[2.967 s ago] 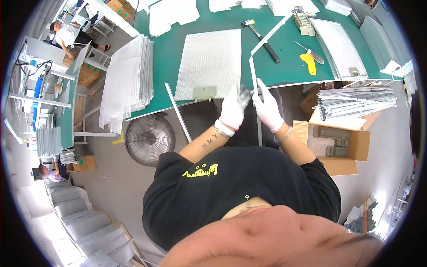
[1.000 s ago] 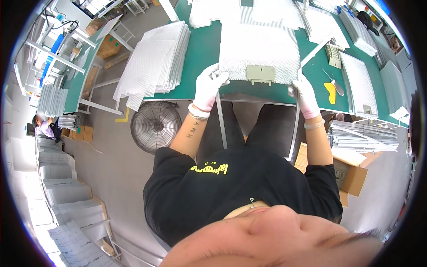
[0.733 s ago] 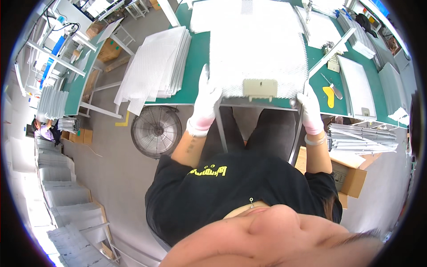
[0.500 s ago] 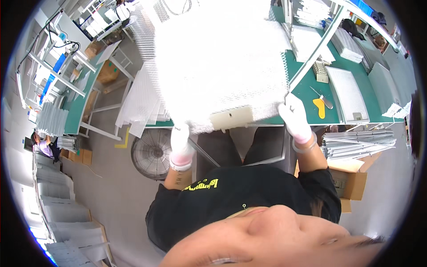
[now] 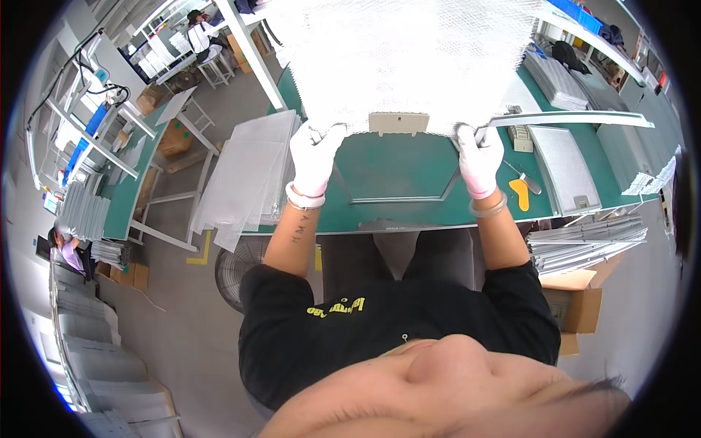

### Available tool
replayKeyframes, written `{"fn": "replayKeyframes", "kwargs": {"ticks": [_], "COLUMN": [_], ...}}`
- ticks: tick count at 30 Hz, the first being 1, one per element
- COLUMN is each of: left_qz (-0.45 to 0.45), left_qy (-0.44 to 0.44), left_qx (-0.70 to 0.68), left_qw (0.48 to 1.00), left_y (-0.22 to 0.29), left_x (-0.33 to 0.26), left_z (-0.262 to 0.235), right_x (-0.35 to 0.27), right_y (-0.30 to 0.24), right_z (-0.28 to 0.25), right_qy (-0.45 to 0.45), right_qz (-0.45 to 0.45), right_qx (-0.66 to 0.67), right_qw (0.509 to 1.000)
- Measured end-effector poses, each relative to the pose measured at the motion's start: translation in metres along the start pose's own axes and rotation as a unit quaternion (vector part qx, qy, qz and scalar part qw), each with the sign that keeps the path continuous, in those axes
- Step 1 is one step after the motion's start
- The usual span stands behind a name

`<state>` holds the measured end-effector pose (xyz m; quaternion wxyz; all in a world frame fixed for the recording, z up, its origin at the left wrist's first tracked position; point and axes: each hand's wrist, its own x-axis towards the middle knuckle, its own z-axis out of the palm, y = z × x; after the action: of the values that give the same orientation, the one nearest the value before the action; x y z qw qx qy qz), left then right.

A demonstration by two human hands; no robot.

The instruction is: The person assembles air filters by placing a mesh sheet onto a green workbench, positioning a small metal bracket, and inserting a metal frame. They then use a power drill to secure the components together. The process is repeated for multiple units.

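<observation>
A bright white mesh panel [image 5: 409,66], partly washed out by glare, is held up over the green bench. A beige plate [image 5: 398,123] sits at the middle of its near edge. My gloved left hand [image 5: 314,157] is closed on the panel's near left corner. At the near right corner, my gloved right hand [image 5: 480,157] is closed on the panel too. A pale metal strip [image 5: 573,118] runs rightward from my right hand and seems held there. Below the panel, a thin metal frame [image 5: 398,199] lies on the bench, its far part hidden.
Clear mesh sheets [image 5: 244,171] overhang the bench's left end. On the right are a yellow-handled tool [image 5: 518,195], a scraper [image 5: 531,184], a finished-looking panel [image 5: 566,168] and bundled metal strips [image 5: 588,241]. A floor fan [image 5: 237,274] and a cardboard box [image 5: 584,310] stand below.
Both hands have moved away from my body, lifting the panel farther over the bench. The metal strip has swung clockwise to the right. The thin frame, before over my lap, now lies on the bench.
</observation>
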<state>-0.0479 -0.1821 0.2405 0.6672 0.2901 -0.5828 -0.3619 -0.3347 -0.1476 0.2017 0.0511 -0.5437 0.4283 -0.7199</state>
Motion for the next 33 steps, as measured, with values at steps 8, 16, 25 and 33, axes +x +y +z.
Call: {"fn": "replayKeyframes", "kwargs": {"ticks": [8, 16, 25, 33], "left_qz": [-0.059, -0.059, 0.087, -0.017], "left_qy": [-0.03, -0.203, 0.003, -0.026], "left_qx": [0.046, 0.061, 0.118, 0.118], "left_qw": [0.997, 0.975, 0.989, 0.993], "left_y": [-0.051, -0.058, -0.029, -0.055], "left_x": [-0.022, -0.008, 0.014, -0.019], "left_z": [-0.008, -0.034, -0.007, -0.022], "right_x": [-0.014, -0.004, 0.018, -0.004], "right_y": [0.026, 0.03, -0.01, 0.01], "right_z": [-0.004, -0.019, 0.009, -0.007], "right_qy": [-0.133, -0.211, 0.021, -0.104], "right_qz": [0.129, 0.163, 0.016, 0.168], "right_qx": [0.098, 0.192, -0.055, 0.007], "right_qw": [0.978, 0.944, 0.998, 0.98]}}
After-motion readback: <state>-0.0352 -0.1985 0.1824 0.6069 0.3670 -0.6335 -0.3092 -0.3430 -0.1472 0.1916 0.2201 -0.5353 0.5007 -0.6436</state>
